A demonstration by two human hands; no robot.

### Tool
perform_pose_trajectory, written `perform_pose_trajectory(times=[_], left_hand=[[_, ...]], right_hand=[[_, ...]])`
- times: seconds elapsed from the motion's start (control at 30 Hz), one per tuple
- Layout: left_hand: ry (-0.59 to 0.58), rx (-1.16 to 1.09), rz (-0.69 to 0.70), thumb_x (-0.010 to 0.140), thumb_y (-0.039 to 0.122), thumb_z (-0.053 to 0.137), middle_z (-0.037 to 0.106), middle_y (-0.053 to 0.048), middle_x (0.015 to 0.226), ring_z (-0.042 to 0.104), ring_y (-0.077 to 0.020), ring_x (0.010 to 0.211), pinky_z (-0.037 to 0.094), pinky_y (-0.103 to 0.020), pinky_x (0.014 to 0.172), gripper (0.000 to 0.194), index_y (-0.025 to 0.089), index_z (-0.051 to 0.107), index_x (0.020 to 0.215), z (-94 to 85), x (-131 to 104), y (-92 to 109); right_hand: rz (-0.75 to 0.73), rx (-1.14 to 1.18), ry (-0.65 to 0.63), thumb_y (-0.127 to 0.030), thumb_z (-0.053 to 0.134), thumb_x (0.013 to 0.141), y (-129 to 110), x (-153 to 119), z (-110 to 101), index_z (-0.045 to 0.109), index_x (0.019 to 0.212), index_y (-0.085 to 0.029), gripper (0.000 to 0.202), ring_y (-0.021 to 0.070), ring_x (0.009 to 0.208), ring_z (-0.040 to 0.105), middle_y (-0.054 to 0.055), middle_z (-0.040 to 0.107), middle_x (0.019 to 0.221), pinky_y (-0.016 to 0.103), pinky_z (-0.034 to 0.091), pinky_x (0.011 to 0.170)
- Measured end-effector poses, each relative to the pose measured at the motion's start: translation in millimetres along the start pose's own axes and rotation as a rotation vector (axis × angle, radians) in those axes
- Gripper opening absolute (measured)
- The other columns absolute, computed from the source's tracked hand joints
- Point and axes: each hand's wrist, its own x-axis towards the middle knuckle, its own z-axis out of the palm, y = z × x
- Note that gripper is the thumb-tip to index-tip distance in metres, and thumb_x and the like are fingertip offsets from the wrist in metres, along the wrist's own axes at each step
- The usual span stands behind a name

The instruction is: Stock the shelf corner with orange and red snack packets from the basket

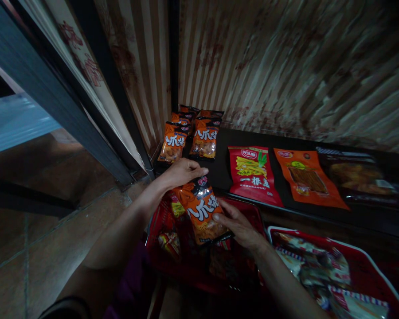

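Observation:
An orange and black snack bag (pixel 202 212) with white lettering is held between both hands, above a red basket (pixel 244 283). My left hand (pixel 182 173) is closed on its top edge, thumb and fingers pinching there. Lower down, my right hand (pixel 236 221) grips the bag's right side, with the thumb on its front. Just beyond my left hand, matching snack bags (pixel 204 137) stand in two rows on a dark shelf (pixel 224 170). More packets, one of them a small yellow and red packet (pixel 169 243), lie in the basket beneath the held bag.
Right of the standing bags, a red packet (pixel 252 175), an orange packet (pixel 307 177) and a dark packet (pixel 359 175) lie on the shelf. A second red basket (pixel 362 252) holds several pale packets. Dark metal posts (pixel 113 88) rise at left; a striped sheet (pixel 286 66) backs the shelf.

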Motion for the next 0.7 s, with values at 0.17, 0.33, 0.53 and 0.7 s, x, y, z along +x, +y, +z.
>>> perform_pose_trajectory(times=[0.17, 0.33, 0.53, 0.7], left_hand=[[-0.066, -0.131, 0.023, 0.078, 0.037, 0.062, 0.058, 0.002, 0.069, 0.050, -0.0079, 0.063, 0.039, -0.023, 0.062, 0.022, 0.015, 0.062, 0.074, -8.0, -2.4, 1.3], [-0.096, -0.065, -0.027, 0.078, 0.026, 0.061, 0.059, 0.002, 0.069, 0.050, -0.0070, 0.061, 0.039, -0.022, 0.060, 0.013, 0.014, 0.062, 0.076, -19.1, -7.1, 6.6], [0.058, 0.094, 0.054, 0.082, 0.031, 0.056, 0.053, 0.004, 0.064, 0.045, -0.0082, 0.060, 0.034, -0.022, 0.057, 0.019, 0.015, 0.061, 0.074, -17.8, -3.7, -5.5], [0.175, 0.164, 0.024, 0.083, 0.028, 0.052, 0.051, 0.003, 0.064, 0.044, -0.0095, 0.061, 0.033, -0.023, 0.057, 0.019, 0.016, 0.056, 0.070, -12.3, -1.1, -3.4]], right_hand=[[0.010, 0.035, 0.063, -0.039, 0.075, 0.071, -1.6, -0.4, -3.5, 0.058, 0.124, -0.027, 0.057, 0.0244, 0.096, 0.068, 0.005, 0.070, 0.114, 0.043, 0.052, 0.090], [0.013, 0.066, 0.132, -0.040, 0.078, 0.067, -2.4, 2.0, -7.5, 0.058, 0.121, -0.026, 0.059, 0.0249, 0.096, 0.068, 0.004, 0.071, 0.112, 0.044, 0.051, 0.091], [0.028, 0.049, 0.157, -0.045, 0.079, 0.064, -6.1, 3.3, -3.6, 0.060, 0.119, -0.027, 0.062, 0.0272, 0.097, 0.068, 0.005, 0.071, 0.110, 0.045, 0.051, 0.090], [0.029, 0.089, 0.148, -0.049, 0.079, 0.062, -9.3, 3.0, -1.9, 0.060, 0.120, -0.029, 0.065, 0.0294, 0.107, 0.064, 0.006, 0.069, 0.115, 0.044, 0.051, 0.090]])
